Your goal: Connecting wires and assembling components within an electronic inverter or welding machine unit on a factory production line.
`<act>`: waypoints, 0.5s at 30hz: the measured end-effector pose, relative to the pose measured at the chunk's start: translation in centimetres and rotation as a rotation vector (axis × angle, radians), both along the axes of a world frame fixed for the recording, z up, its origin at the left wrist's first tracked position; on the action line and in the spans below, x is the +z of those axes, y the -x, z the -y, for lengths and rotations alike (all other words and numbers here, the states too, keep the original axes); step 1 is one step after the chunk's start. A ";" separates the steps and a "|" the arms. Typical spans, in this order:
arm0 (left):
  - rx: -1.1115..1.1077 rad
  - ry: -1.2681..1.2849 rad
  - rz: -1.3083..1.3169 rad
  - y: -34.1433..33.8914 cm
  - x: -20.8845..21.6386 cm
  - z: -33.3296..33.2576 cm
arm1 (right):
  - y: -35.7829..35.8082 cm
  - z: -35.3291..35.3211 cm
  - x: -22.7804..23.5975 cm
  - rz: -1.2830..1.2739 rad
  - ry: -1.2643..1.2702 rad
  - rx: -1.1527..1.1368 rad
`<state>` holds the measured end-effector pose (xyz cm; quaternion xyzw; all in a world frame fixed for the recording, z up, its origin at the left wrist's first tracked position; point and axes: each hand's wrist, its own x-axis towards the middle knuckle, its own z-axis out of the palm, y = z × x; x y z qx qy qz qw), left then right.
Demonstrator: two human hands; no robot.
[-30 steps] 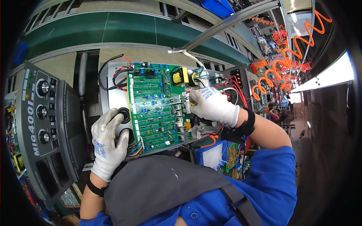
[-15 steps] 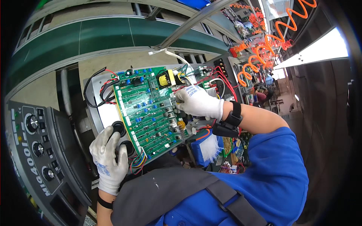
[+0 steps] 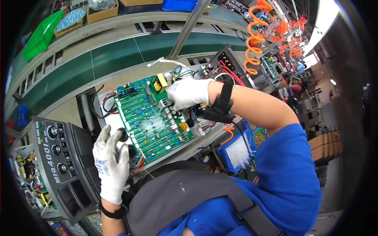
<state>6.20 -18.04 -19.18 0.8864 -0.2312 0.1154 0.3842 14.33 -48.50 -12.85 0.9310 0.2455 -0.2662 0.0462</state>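
A green circuit board (image 3: 138,118) with rows of small blue and black parts lies on a metal chassis in front of me. My right hand (image 3: 189,93), in a white glove, reaches over the board's right edge below a yellow-and-black transformer (image 3: 159,83). Its fingers are curled down among the components, and what they grip is hidden. My left hand (image 3: 112,161), also gloved, has its fingers apart beside two black rings (image 3: 123,135) at the board's left edge. A bundle of coloured wires (image 3: 138,162) hangs at the near corner.
To the left stands a grey control panel (image 3: 59,149) with knobs. Beyond the board runs a green conveyor (image 3: 114,53) with a metal post (image 3: 189,29). A green bin (image 3: 42,35) is at far left. An orange coiled hose (image 3: 254,43) hangs right; a blue box (image 3: 236,151) with white bristles sits nearby.
The view has shifted, bringing bins at the far left into sight. My right hand sits slightly closer to the transformer. My left hand stays beside the rings, its fingers apart.
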 end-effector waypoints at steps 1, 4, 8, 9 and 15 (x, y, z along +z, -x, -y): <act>-0.040 -0.022 0.023 0.6 1.5 1.2 | 0.5 -0.1 0.7 -0.038 -0.010 -0.030; -0.376 -0.056 0.004 2.8 3.9 7.6 | 4.8 2.3 4.7 0.454 -0.525 0.156; -0.501 -0.250 -0.055 3.8 2.1 17.6 | 12.1 10.4 10.7 0.583 -0.859 -0.113; -0.464 -0.360 -0.050 4.3 1.8 19.2 | 13.9 12.1 10.8 0.505 -0.928 -0.308; -0.446 -0.196 -0.306 4.9 5.1 18.5 | 17.1 18.2 5.4 0.380 -1.168 -0.615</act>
